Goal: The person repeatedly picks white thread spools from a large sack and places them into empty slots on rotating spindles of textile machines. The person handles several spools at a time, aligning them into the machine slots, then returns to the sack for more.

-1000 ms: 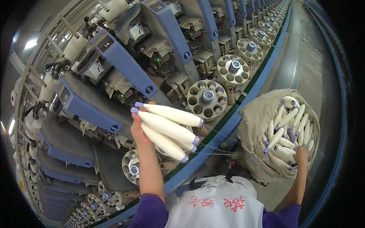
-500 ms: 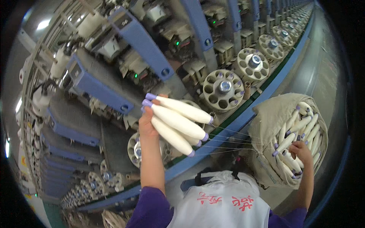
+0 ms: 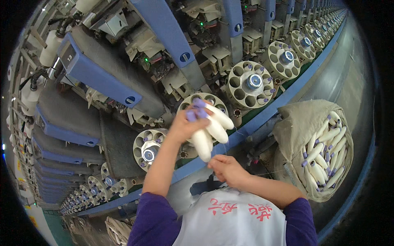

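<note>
Yarn bobbins (image 3: 215, 127), cream with purple ends, hang in a fanned bundle over the machine's edge, before the round magazines. I observe from my remote station a long aisle: a row of winding units with blue covers (image 3: 162, 30) recedes into the distance, and round magazines (image 3: 254, 84) with ringed pockets line its front, some pockets holding purple-tipped bobbins. A blue rail (image 3: 269, 115) runs below them. The grey floor (image 3: 357, 82) has a shiny strip. On the right stands an open cloth sack (image 3: 293, 127), filled with further bobbins (image 3: 328, 151).

I record the left hand (image 3: 186, 125) as curled firmly round the bundle near its upper, purple ends. The right hand (image 3: 227, 168) has its fingers drawn together at the lowest bobbin tip; I cannot tell whether they pinch thread or the tip itself.

Against the frame half a second ago, I note that the right hand has left the sack and come across to the bundle. The held bobbins, which slanted rightward, now point more steeply downward.
</note>
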A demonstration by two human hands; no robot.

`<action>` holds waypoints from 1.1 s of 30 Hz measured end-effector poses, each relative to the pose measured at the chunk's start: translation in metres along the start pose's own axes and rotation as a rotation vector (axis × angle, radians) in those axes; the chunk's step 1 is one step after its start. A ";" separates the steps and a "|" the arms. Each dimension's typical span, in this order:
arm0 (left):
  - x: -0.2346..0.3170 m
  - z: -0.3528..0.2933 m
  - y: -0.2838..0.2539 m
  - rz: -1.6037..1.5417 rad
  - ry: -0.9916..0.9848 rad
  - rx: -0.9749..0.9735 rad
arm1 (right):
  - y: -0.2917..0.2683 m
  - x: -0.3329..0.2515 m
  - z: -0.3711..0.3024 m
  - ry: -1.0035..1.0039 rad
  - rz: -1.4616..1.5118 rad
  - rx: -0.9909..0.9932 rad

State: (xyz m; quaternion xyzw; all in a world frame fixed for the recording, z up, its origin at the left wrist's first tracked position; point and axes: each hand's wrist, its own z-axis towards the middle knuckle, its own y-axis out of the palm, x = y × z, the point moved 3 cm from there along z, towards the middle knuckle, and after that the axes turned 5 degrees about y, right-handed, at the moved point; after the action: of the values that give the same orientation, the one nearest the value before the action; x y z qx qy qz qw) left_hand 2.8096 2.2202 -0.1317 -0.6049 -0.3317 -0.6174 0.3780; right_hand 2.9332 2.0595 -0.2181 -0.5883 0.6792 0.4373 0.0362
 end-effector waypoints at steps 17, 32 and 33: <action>-0.154 -0.011 -0.032 0.906 0.457 -0.550 | -0.055 -0.071 0.080 -0.486 -0.568 0.369; -0.064 0.067 -0.085 0.791 0.527 -0.018 | -0.073 -0.196 0.066 -0.340 -0.590 0.281; -0.085 0.070 -0.075 0.920 0.508 -0.299 | -0.103 -0.163 0.049 -0.160 -0.385 0.317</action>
State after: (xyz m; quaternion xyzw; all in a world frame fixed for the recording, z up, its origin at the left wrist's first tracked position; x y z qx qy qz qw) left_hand 2.7780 2.3237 -0.2099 -0.5667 0.1604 -0.5554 0.5870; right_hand 3.0460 2.2232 -0.2138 -0.6573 0.6097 0.3557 0.2640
